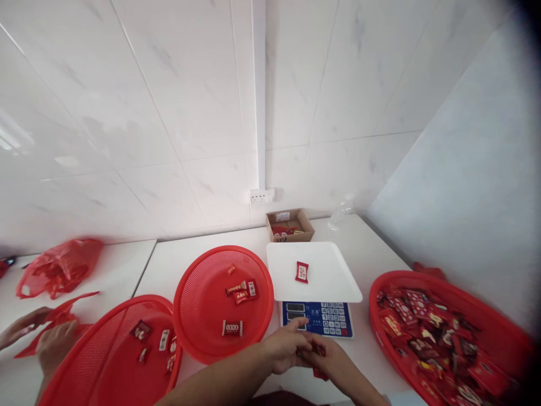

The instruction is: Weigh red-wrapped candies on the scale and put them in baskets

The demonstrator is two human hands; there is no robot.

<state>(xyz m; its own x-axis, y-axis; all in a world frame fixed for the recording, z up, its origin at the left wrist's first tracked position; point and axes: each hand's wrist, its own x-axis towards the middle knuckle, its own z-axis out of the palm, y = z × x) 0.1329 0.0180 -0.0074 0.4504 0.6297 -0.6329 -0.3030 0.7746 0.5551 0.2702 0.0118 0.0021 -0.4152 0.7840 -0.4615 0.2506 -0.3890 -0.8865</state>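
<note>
White tabletop (163,273) bore a digital scale (311,320); beside its keypad (333,317), the right hand (333,361) held red-wrapped candy (320,374), the left hand (284,348) touching it, grip unclear. Light handling, clear of the weighing pan (329,273), suited best.

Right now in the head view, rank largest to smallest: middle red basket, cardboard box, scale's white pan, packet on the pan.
1. Middle red basket
2. Scale's white pan
3. Cardboard box
4. Packet on the pan
</note>
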